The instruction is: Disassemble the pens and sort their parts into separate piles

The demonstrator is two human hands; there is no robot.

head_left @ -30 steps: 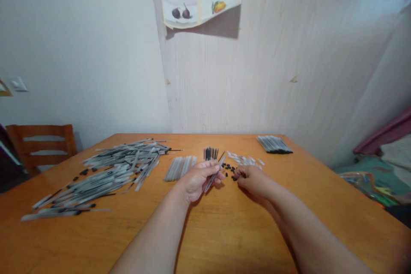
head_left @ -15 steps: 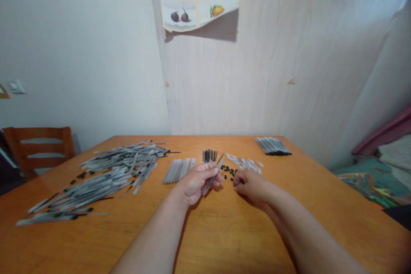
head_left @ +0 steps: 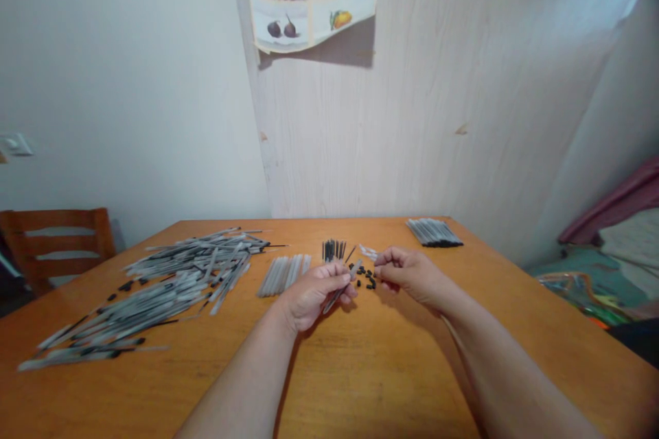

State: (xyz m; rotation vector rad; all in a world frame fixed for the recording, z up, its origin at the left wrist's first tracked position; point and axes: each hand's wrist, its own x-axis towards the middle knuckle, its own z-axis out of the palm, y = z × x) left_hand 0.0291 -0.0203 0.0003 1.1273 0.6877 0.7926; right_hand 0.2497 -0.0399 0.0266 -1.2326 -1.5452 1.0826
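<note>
My left hand (head_left: 314,293) is closed around a slim translucent pen barrel (head_left: 355,267), which slants up and to the right between thumb and fingers. To its right, my right hand (head_left: 412,274) hovers with thumb and fingertips pinched together; whatever they hold is hidden or too small to make out. Several small black plugs (head_left: 369,281) lie scattered on the table between both hands. Just beyond the left hand stands a row of thin black refills (head_left: 333,249). Small whitish pieces (head_left: 367,252) lie behind the right hand, which partly covers them.
Clear tubes (head_left: 282,274) lie side by side left of my left hand. A large loose heap of pens and tubes (head_left: 169,288) spreads over the table's left side. At the back right lies a neat bundle of black-ended pens (head_left: 434,232). A wooden chair (head_left: 56,243) stands at left.
My right hand has lifted from among the black plugs and shifted slightly right, its fingers now pinched. My left hand keeps its hold on the barrel. The view has turned slightly right.
</note>
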